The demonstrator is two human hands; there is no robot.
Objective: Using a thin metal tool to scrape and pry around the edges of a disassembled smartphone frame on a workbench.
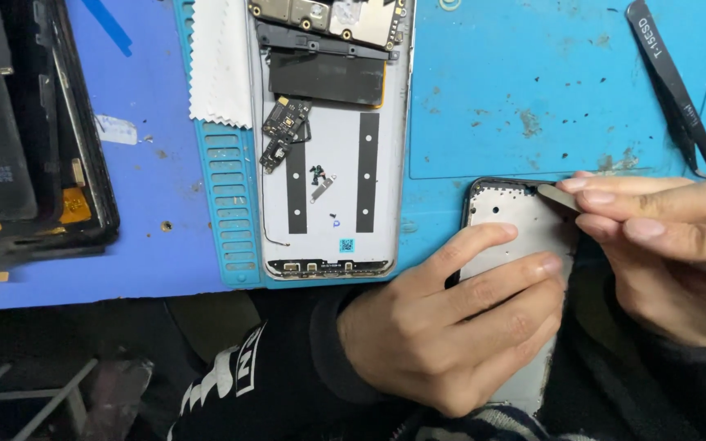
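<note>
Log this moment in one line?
left hand: steadies phone frame | right hand: holds metal pry tool at frame edge | nearby: tweezers

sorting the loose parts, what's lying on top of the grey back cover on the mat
On the grey back cover lie small circuit boards, two black strips, a metal bracket and tiny screws. Whatever sits under the boards is hidden.

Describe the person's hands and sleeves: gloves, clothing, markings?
Both hands are bare: no gloves, rings or watch in view. The left hand comes out of a black long sleeve with a ribbed cuff. White print shows on the dark garment lower down. The right hand has short, plain nails; its wrist is in a dark sleeve at the frame edge.
</note>
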